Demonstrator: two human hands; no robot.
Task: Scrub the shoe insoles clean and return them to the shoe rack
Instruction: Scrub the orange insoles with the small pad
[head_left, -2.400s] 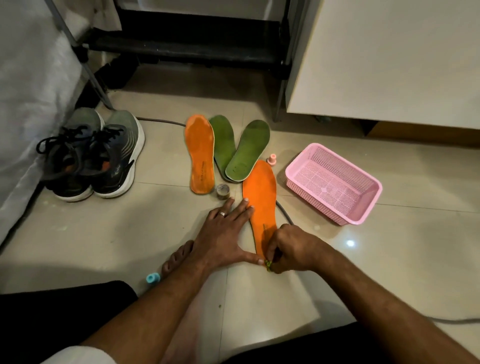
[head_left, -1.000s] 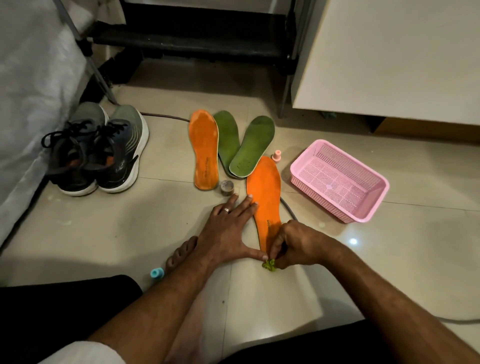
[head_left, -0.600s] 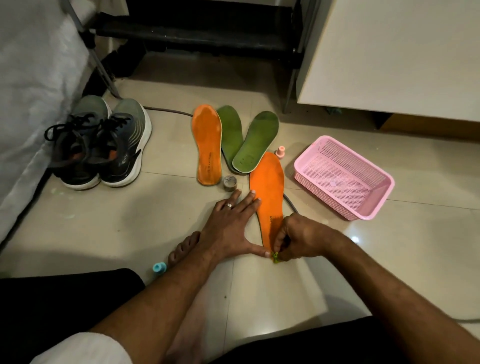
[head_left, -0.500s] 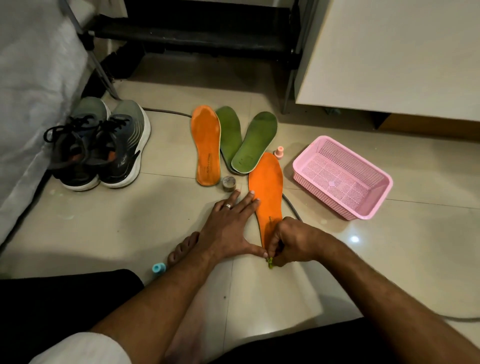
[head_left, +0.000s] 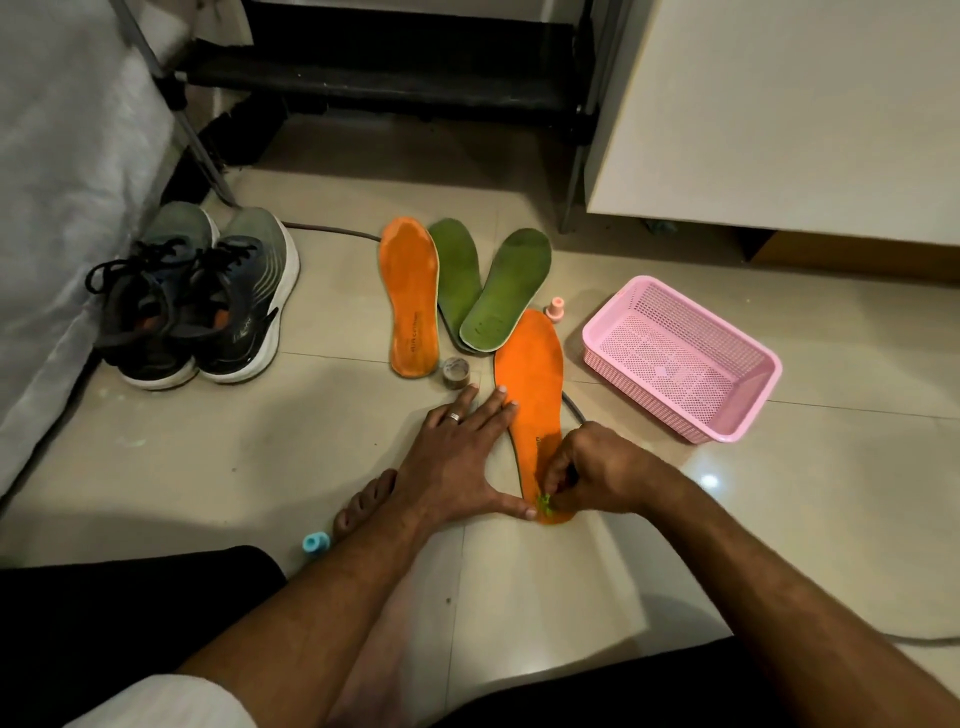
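Observation:
An orange insole lies lengthwise on the tiled floor in front of me. My left hand lies flat with fingers spread, pressing the insole's left edge, thumb at its heel. My right hand pinches a small green scrubber against the heel end. A second orange insole and two green insoles lie beyond. The dark shoe rack stands at the back.
A pair of grey-green sneakers sits at the left by a white cloth. An empty pink basket is at the right. A small brown jar, a pink cap and a blue cap lie around. A cable runs under the insole.
My right hand has kept rubbing the green scrubber back and forth over the heel end of the orange insole. My left hand has stayed pressing the insole's edge.

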